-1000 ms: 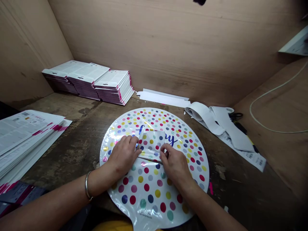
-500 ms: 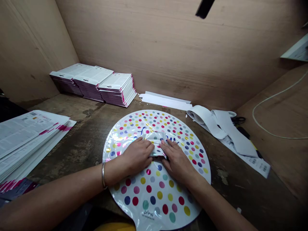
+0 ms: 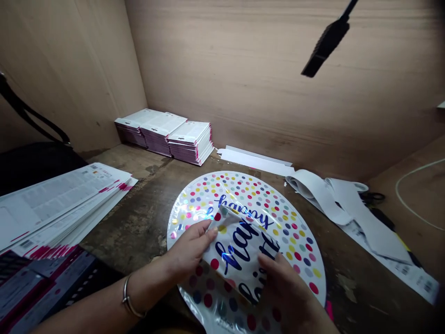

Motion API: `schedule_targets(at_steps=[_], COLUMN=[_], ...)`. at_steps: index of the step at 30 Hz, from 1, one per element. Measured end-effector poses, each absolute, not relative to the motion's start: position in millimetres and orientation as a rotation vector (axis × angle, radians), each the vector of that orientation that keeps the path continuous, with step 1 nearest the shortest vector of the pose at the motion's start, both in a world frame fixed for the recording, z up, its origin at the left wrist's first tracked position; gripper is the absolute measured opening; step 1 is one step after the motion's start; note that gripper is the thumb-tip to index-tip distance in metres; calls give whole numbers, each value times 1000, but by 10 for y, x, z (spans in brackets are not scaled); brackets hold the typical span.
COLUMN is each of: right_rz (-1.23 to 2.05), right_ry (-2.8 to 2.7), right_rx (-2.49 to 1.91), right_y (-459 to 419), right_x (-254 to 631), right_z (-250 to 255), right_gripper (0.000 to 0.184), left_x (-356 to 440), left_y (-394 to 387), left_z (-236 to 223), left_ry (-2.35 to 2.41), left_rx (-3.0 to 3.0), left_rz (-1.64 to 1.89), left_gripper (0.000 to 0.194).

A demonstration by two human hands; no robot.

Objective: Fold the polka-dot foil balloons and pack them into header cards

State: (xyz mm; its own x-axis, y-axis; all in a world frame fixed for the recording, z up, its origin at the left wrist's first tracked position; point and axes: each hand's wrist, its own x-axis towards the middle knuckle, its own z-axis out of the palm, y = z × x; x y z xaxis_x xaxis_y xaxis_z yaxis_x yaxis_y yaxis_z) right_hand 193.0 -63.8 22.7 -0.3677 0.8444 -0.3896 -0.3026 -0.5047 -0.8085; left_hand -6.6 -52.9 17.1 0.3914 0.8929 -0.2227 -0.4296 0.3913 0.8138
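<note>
- The left hand (image 3: 189, 250) of the person has its fingers drawn narrow; I see the thumb on top of a folded foil sheet (image 3: 233, 262), at its left edge, and the other fingers are partly hidden.
- The right hand (image 3: 288, 285) also holds this sheet, its thumb on the face near the right edge; its other fingers I cannot see well, because they are dark and blurred.
- The folded foil sheet is held tilted above the round balloon (image 3: 306, 250); it is white, shiny and nearly square, with large dark blue script and some coloured dots.
- On the left wrist there is a thin metal bracelet (image 3: 125, 297), smooth and rounded.
- The round balloon lies flat, its glossy skin covered with dots of red, yellow, blue, grey and green; the word "happy" stands upside down to me.
- To the left of the round balloon, white cards (image 3: 66, 199) with pink edges lie fanned.
- To its right, a curled band of white paper labels (image 3: 371, 232) is lying loose.
- Behind it are a flat white paper strip (image 3: 257, 160) and, farther left, neat card stacks (image 3: 191, 144) before the wooden wall (image 3: 225, 69).
</note>
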Motion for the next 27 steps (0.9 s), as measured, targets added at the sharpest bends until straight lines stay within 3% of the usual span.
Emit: schedule_targets(at_steps=[7,13,16,19,21,27], right_rz=[1570,1393,1253,1122,1188,1909], right_ry=[-868,-1073,-1134,-1161,-1056,-530], right_rx=[-1319,-1485,-1557,-1603,-1583,-1374], right_y=[-655,-720,-716,-710,-705,-687], right_x=[1730,1732,1696,1668,1656,1634], right_z=[300,259,280,324,364,401], right_gripper=[63,52,48,43,44,63], left_x=[-181,-211,-269,-350,-390,-326], left_y=[-328,-164,-262,-454,-576,-709], left_z=[292,275,222,184,157,29], left_ry=[1043,1212,1244,1149,1080,1095], left_rx=[1061,1187,1011,802,823,850], left_rz=[1063,1159,1184,909,786,926], left_gripper=[34,24,35,47,46,33])
